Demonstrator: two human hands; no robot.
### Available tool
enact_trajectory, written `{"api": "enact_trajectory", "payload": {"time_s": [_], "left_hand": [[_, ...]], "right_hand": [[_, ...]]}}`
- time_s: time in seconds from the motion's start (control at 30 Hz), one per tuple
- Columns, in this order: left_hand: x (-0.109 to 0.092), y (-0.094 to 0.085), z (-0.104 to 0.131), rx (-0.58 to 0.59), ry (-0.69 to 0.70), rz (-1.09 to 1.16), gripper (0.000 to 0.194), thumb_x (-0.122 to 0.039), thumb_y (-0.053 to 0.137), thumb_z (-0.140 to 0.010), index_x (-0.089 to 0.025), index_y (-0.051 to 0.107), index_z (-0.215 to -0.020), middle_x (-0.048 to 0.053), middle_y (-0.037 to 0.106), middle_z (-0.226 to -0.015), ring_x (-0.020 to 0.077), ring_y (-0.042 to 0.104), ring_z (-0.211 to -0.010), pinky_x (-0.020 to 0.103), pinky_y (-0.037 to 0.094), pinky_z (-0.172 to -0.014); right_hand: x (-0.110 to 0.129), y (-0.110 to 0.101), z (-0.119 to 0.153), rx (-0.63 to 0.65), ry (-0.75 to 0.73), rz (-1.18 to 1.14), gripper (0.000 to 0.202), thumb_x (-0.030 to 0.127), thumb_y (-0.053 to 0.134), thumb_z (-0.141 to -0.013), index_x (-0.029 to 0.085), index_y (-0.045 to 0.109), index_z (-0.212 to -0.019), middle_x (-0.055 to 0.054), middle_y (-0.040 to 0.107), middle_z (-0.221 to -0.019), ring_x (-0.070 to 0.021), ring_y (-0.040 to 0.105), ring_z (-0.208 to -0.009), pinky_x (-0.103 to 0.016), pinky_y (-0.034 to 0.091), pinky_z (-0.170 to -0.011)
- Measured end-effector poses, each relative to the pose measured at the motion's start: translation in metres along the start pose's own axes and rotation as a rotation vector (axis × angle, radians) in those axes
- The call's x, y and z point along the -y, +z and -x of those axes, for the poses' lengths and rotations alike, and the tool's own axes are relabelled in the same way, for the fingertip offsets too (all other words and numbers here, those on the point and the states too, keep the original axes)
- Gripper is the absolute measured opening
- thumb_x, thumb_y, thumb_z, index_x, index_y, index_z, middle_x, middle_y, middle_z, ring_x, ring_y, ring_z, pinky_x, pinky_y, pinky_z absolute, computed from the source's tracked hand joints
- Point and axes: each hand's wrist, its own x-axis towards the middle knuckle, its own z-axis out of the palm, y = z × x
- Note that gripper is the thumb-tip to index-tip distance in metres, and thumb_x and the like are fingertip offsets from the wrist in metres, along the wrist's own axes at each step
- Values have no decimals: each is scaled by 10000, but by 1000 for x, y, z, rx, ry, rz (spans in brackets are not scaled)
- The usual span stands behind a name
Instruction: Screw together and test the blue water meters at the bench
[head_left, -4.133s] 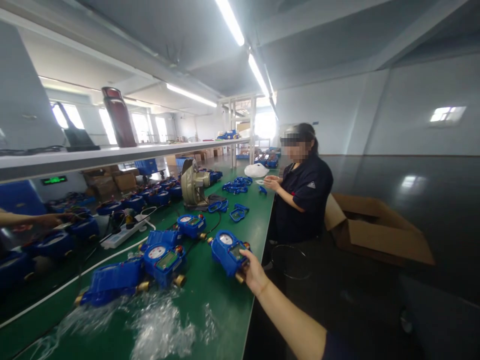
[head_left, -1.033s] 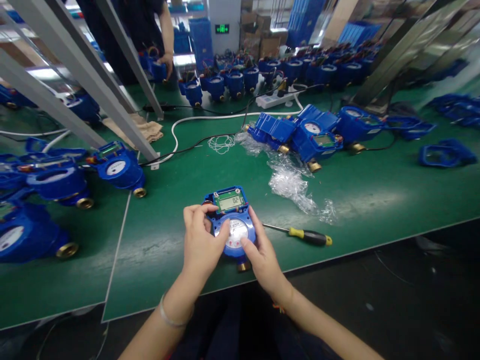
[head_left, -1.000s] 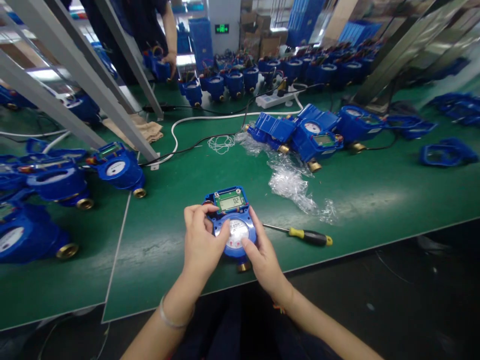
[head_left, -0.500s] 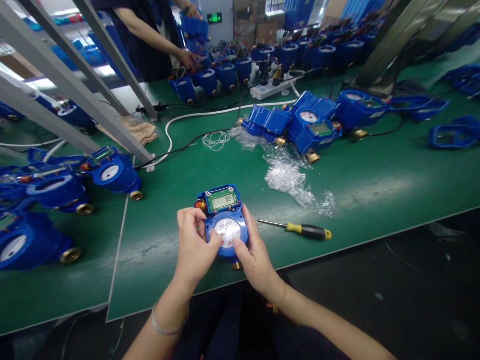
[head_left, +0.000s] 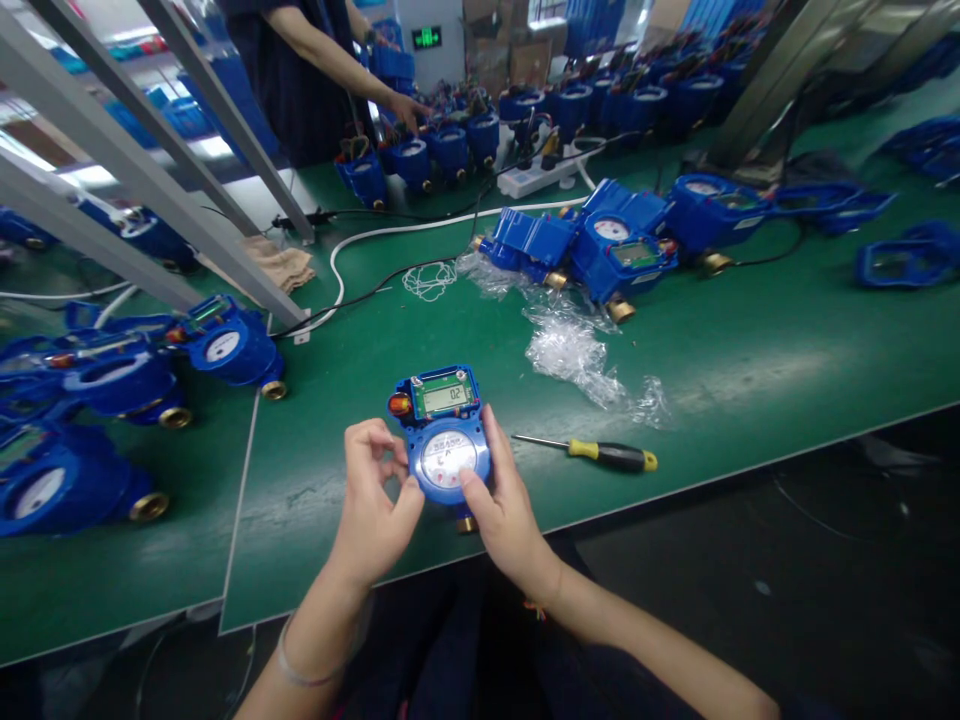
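A blue meter (head_left: 448, 462) with a round white dial and a small lit display stands on the green table (head_left: 315, 540) in front of me. My right hand (head_left: 506, 500) grips its right side, with the thumb on the dial's lower edge. At the meter's left edge is my left hand (head_left: 375, 500), its fingers curled and the thumb apart from the fingertips, with nothing visible between them. To the right lies a screwdriver (head_left: 611, 455) with a yellow and black handle. Crumpled clear plastic (head_left: 570, 350) lies behind it.
More blue meters (head_left: 232, 345) stand at the left and others (head_left: 619, 245) at the back right. Grey metal bars (head_left: 217, 130) slant across the left. A power strip (head_left: 536, 178) and a white cable (head_left: 420, 228) lie behind. Across the table, a person's hand (head_left: 409, 110) touches meters.
My left thumb has come off the dial and moved left, away from the meter. The right hand keeps its hold. Across the table, the other person's hand has shifted right.
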Motion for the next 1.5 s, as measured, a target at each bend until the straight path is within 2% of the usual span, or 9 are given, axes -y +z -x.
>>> {"api": "enact_trajectory", "payload": {"time_s": [0.23, 0.3, 0.37, 0.47, 0.6, 0.7, 0.97, 1.33, 1.5], "left_hand": [[-4, -23, 22, 235, 469, -580, 501, -344, 655, -899, -197, 516, -1358, 163, 593, -1337, 352, 520, -1267, 643, 379, -1090], [-7, -29, 28, 299, 561, -367, 184, -267, 546, -964, -228, 641, -1117, 56, 740, -1024, 244, 684, -1013, 583, 428, -1092], [-10, -35, 32, 122, 485, -102, 298, -151, 403, -997, -237, 614, -805, -51, 614, -595, 129, 635, -594, 377, 582, -850], [-12, -38, 31, -82, 304, -186, 176, -201, 522, -966, -231, 627, -827, -39, 595, -597, 136, 605, -552, 292, 568, -633], [-20, -37, 25, 330, 520, -354, 190, -271, 654, -914, -220, 658, -1097, 13, 754, -852, 176, 734, -807, 345, 612, -860], [-29, -39, 23, 372, 645, -208, 179, -176, 663, -903, -205, 641, -1078, -10, 764, -831, 124, 741, -825, 228, 605, -849], [-3, -30, -11, 544, 864, -803, 597, -146, 611, -927, -145, 406, -1487, 120, 530, -1485, 264, 469, -1406, 469, 433, -1172], [-39, -37, -64, 718, 611, -740, 347, -374, 739, -793, -217, 632, -1083, 84, 732, -998, 285, 718, -935, 402, 584, -846], [-57, -32, -101, 877, 456, -816, 299, -400, 779, -677, -249, 600, -862, -10, 635, -716, 202, 626, -610, 277, 414, -582]], "right_hand": [[12, -51, -5, -138, -210, 343, 557, 381, 542, -989, 292, 399, -1520, -84, 409, -1575, -279, 372, -1455, -544, 286, -1212], [12, -75, -4, -199, -272, 497, 429, 347, 548, -984, 273, 539, -1407, -103, 527, -1471, -287, 462, -1378, -563, 342, -1168], [7, -96, -1, -250, -300, 604, 342, 317, 555, -980, 248, 615, -1309, -121, 605, -1372, -288, 543, -1286, -560, 409, -1108], [-4, -121, 6, -299, -391, 779, 300, 287, 572, -969, 207, 651, -1248, -145, 654, -1289, -291, 592, -1207, -546, 453, -1057], [-18, -145, 11, -272, -480, 1059, 341, 316, 613, -946, 208, 643, -1268, -130, 678, -1281, -327, 581, -1226, -570, 443, -1044], [-22, -156, 12, -195, -458, 1206, 337, 314, 588, -963, 212, 633, -1281, -109, 720, -1184, -313, 634, -1091, -525, 486, -959], [-15, -146, 27, -240, -272, 875, 290, 350, 494, -1006, 223, 616, -1235, -111, 664, -1097, -257, 666, -999, -394, 547, -889], [5, -117, 61, -44, -61, 446, 212, 317, 592, -943, 234, 659, -1127, -64, 707, -1050, -225, 696, -973, -358, 563, -871], [7, -103, 67, 39, 9, 431, 216, 274, 565, -929, 232, 634, -1129, -54, 745, -1056, -229, 719, -977, -362, 567, -875]]}}
